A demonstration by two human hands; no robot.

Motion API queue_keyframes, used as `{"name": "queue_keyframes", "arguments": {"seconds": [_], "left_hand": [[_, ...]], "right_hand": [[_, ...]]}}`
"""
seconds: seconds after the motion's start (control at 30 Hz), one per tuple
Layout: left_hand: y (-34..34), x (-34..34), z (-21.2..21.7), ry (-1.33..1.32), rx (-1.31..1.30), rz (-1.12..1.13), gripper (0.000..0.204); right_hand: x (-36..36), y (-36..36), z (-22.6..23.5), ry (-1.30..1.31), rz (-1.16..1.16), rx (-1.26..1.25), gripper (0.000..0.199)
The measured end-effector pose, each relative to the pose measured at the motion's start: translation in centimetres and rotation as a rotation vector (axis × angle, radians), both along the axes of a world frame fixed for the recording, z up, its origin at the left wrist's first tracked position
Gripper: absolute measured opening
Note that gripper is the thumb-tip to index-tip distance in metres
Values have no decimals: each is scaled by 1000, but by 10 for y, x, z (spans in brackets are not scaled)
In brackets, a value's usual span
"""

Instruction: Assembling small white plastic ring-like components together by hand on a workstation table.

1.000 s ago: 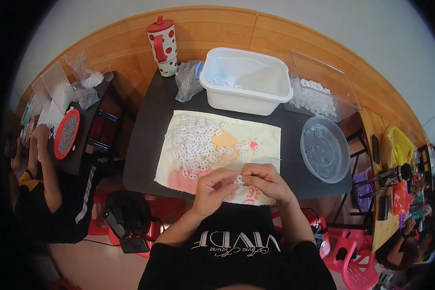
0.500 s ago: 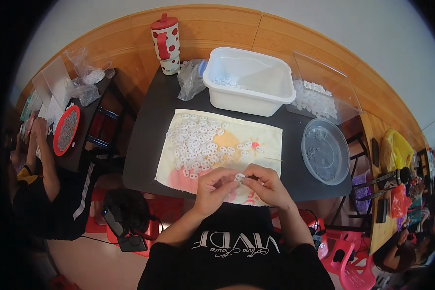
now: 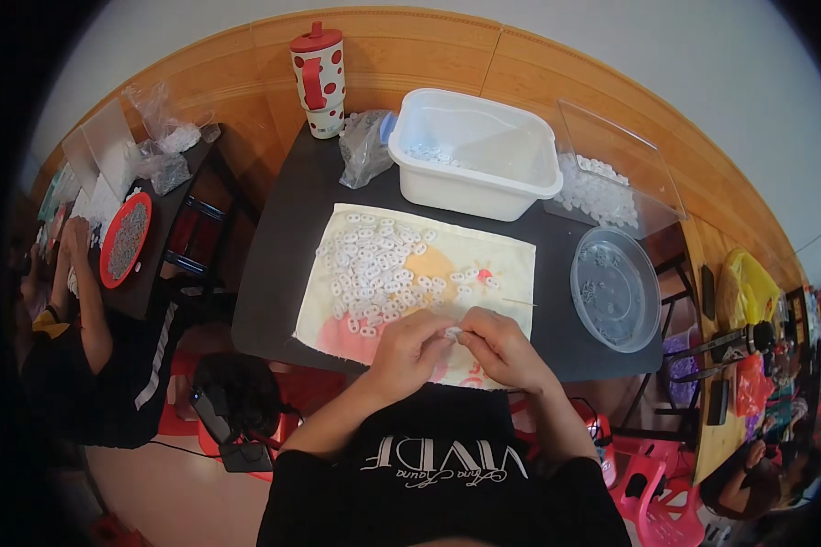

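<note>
Between the fingertips of both hands I pinch a small white plastic piece [image 3: 452, 334], mostly covered by my fingers. My left hand [image 3: 407, 352] and my right hand [image 3: 502, 348] meet over the near edge of a cream cloth [image 3: 493, 314] with a coloured print. Left of them on the cloth lies a heap of white oval two-holed pieces [image 3: 365, 269], with several more apart from it toward the right. A thin stick-like tool [image 3: 521, 302] rests at the cloth's right side.
A white tub [image 3: 474, 187] stands at the back, beside a clear bag [image 3: 365, 150] and a spotted tumbler [image 3: 320, 87]. At right are a round clear tray [image 3: 616, 292] of small grey parts and a clear box [image 3: 602, 191] of white pieces. Another person's hands [image 3: 76, 235] work at far left.
My fingers have closed further over the white piece, so less of it shows. The whole view has shifted slightly; the things on the table stay where they were.
</note>
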State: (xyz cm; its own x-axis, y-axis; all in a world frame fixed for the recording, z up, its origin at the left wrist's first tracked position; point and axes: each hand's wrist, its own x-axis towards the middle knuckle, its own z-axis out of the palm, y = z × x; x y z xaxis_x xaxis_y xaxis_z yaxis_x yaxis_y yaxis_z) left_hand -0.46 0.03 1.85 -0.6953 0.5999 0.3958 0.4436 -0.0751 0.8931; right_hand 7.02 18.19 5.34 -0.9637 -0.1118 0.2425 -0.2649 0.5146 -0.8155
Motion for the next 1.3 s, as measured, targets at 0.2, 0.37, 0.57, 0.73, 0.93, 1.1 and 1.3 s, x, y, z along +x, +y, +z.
{"name": "queue_keyframes", "arguments": {"seconds": [0.2,0.37,0.57,0.73,0.93,1.1,1.3], "left_hand": [[12,-14,2,411,-227,85,23],[13,-14,1,473,-248,134,23],[13,-16,0,445,-278,119,21],[17,-18,7,489,-497,53,18],[16,-25,10,460,-567,-7,15],[16,-25,16,290,-395,-22,30],[16,-29,8,251,-316,-67,38]], "right_hand": [[-13,5,-13,222,0,442,8],[-13,4,-17,281,-27,560,13],[-13,4,-18,288,-79,576,11],[-14,7,-19,276,-85,603,10],[-15,5,-18,229,-103,510,10],[-15,6,-16,195,-127,424,10],[-13,7,-13,181,-150,372,9]]}}
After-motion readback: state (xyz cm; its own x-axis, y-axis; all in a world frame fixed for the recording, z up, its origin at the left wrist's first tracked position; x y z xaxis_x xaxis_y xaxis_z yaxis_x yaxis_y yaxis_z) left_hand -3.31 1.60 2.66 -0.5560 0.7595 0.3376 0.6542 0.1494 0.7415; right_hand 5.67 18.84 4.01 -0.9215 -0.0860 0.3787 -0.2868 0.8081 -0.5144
